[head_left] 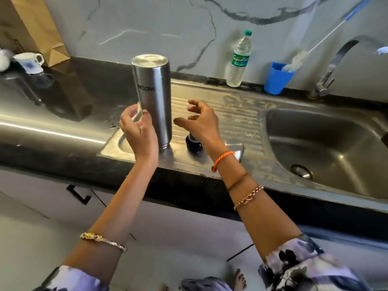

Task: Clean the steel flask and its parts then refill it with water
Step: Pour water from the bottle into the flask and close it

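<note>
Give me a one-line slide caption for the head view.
Steel flask standing upside down on the sink drainboard, left hand at its side, right hand open beside it.

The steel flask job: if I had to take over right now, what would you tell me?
Left hand: fingers touch the side of the tall cylindrical steel flask, not clearly gripping it.
Right hand: open, holding nothing, beside the flask and above the round black cap part.
The flask stands upside down, mouth down, on the ribbed steel draining board, which looks wet. A shiny metal piece lies partly hidden behind the right wrist.
Done: the flask appears washed and set to drain.
Left: probably turn it upright, fill it with water, refit the cap.
</note>
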